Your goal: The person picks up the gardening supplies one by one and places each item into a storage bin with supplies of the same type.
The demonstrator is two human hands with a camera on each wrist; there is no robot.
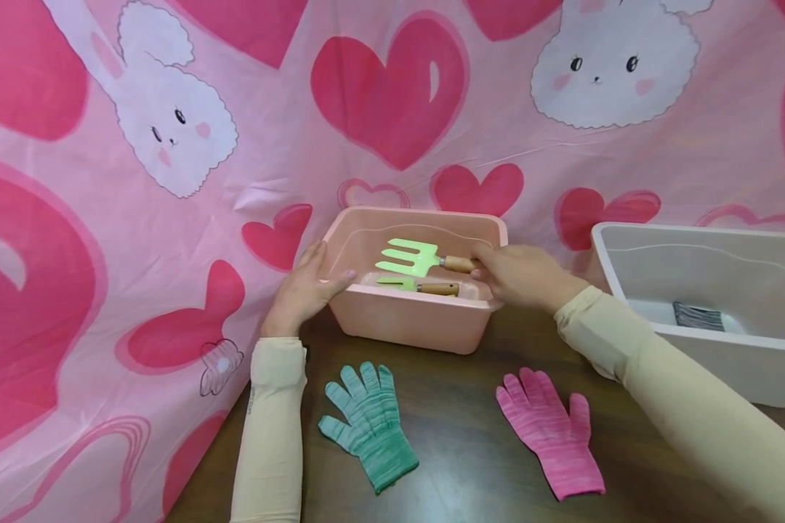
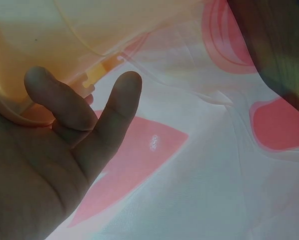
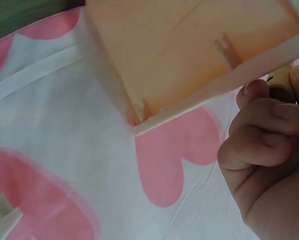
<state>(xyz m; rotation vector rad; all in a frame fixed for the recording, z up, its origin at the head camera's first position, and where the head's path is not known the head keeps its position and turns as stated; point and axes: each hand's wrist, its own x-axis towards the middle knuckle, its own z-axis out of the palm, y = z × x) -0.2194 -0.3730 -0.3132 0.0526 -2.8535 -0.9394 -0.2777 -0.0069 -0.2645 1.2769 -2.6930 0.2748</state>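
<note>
My left hand [image 1: 301, 290] grips the left end of a pink plastic bin [image 1: 412, 323], its thumb over the front rim. In the left wrist view, the fingers [image 2: 64, 102] lie by the bin's outer wall, and one sticks out free. My right hand [image 1: 523, 272] holds a light green garden fork [image 1: 415, 258] by its wooden handle [image 1: 459, 264], tines pointing left, above the bin's inside. Curled fingers [image 3: 259, 135] wrap the handle's end in the right wrist view. A smaller green tool with a wooden handle [image 1: 438, 289] lies inside the bin.
A teal glove [image 1: 369, 421] and a pink glove [image 1: 552, 432] lie flat on the dark wooden table [image 1: 458, 472]. At the right stands a grey-white bin [image 1: 726, 363] with a dark grey striped item [image 1: 698, 317] inside. A heart-and-rabbit patterned cloth [image 1: 268, 123] hangs behind and at the left.
</note>
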